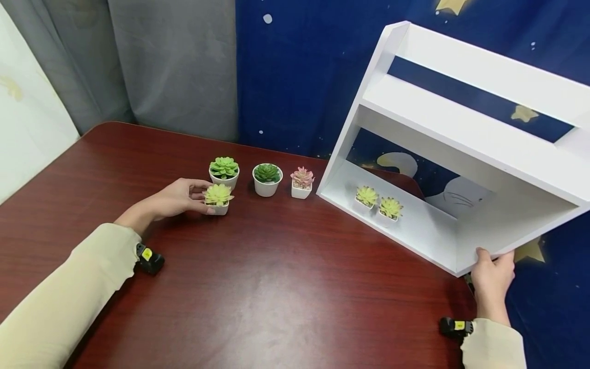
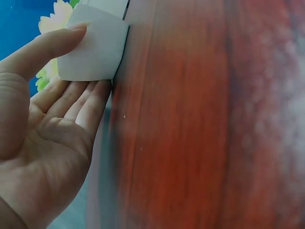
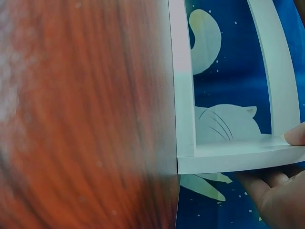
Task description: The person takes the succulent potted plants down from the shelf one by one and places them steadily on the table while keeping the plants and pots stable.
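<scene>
With thumb and fingers my left hand (image 1: 182, 199) holds a small potted succulent (image 1: 218, 199), yellow-green in a square white pot. In the left wrist view the thumb lies on one wall of the white pot (image 2: 93, 47) and the fingers are at its side. Just behind it is a bright green succulent (image 1: 224, 171) in a round pot. My right hand (image 1: 493, 282) grips the right side panel of a white two-tier shelf (image 1: 479, 146), thumb inside and fingers outside. Two yellow-green succulents, one left (image 1: 366, 197) and one right (image 1: 390, 208), stand on the lower board.
A dark green succulent (image 1: 267, 179) in a round pot and a pink succulent (image 1: 302, 182) in a square pot stand left of the shelf. Beneath them is the reddish-brown table (image 1: 258, 287). Grey (image 1: 175, 66) and blue star-patterned curtains (image 1: 295, 77) hang behind.
</scene>
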{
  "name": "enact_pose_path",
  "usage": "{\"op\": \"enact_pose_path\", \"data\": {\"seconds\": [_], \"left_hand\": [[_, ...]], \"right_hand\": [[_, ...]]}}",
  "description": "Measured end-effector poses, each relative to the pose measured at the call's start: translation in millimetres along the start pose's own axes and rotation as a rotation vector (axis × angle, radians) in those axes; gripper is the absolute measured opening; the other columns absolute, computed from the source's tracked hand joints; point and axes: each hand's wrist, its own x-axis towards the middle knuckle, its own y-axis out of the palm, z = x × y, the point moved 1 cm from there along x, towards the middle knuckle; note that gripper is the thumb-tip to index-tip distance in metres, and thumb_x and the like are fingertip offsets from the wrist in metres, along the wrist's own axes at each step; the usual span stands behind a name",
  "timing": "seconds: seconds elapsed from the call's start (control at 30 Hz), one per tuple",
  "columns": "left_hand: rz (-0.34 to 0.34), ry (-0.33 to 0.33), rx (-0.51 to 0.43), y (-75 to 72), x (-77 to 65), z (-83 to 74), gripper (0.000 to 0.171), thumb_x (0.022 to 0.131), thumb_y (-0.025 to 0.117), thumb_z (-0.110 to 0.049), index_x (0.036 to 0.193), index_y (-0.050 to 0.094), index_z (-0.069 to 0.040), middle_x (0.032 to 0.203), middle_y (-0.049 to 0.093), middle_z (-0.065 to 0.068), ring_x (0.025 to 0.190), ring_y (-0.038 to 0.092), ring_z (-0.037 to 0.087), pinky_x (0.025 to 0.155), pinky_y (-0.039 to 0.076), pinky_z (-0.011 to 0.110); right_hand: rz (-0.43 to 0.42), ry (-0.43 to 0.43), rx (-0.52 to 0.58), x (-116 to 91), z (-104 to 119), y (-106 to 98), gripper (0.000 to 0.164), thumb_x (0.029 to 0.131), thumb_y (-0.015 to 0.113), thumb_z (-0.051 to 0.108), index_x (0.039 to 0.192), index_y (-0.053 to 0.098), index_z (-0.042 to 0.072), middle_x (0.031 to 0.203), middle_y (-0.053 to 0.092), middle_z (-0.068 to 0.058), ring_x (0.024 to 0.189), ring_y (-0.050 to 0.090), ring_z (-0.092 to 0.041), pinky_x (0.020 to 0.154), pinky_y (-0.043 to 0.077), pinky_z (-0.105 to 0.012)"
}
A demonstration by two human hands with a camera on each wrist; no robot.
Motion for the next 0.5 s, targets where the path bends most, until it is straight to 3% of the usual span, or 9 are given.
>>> {"op": "enact_pose_path", "data": {"seconds": [0.5], "left_hand": [[0.033, 0.033, -0.004, 0.5, -3.2, -5.7, 0.078, 0.089, 0.077, -0.019, 0.151, 0.037, 0.005, 0.153, 0.046, 0.025, 0.144, 0.043, 0.04, 0.113, 0.044, 0.041]], "right_hand": [[0.007, -0.013, -0.008, -0.8, 0.6, -0.2, 0.056, 0.099, 0.046, 0.02, 0.152, 0.035, 0.006, 0.155, 0.043, -0.025, 0.141, 0.042, -0.041, 0.12, 0.033, -0.051]]}}
